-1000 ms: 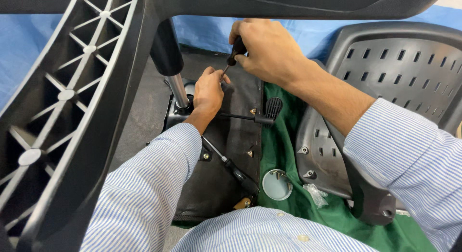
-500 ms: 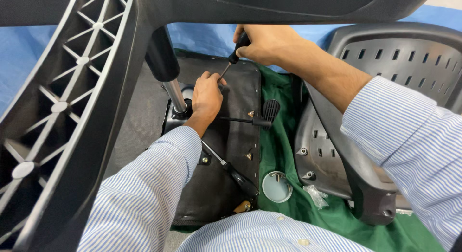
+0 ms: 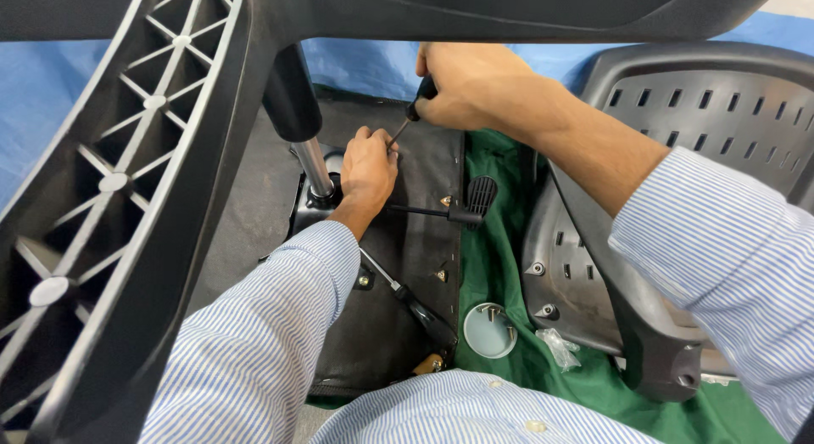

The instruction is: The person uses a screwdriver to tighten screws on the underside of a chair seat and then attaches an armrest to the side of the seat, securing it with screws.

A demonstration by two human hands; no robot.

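My right hand [image 3: 471,83] grips the black handle of a screwdriver [image 3: 409,117], whose thin shaft slants down to the underside of a black chair seat [image 3: 415,240]. My left hand [image 3: 367,168] rests on the metal mechanism plate [image 3: 309,211] next to the chrome gas-lift column [image 3: 312,164], its fingertips at the screwdriver's tip. The tip itself is hidden by those fingers. Both arms wear blue-and-white striped sleeves.
A black star base leg [image 3: 119,206] with ribbing fills the left and top. A perforated black backrest [image 3: 678,156] lies at right on green cloth [image 3: 500,274]. A black lever [image 3: 458,213], a second screwdriver [image 3: 415,304], a small white dish of screws [image 3: 490,329] and a plastic bag [image 3: 560,346] lie near.
My right hand with the screwdriver has shifted slightly right and upward in view. My left hand stays on the mechanism.
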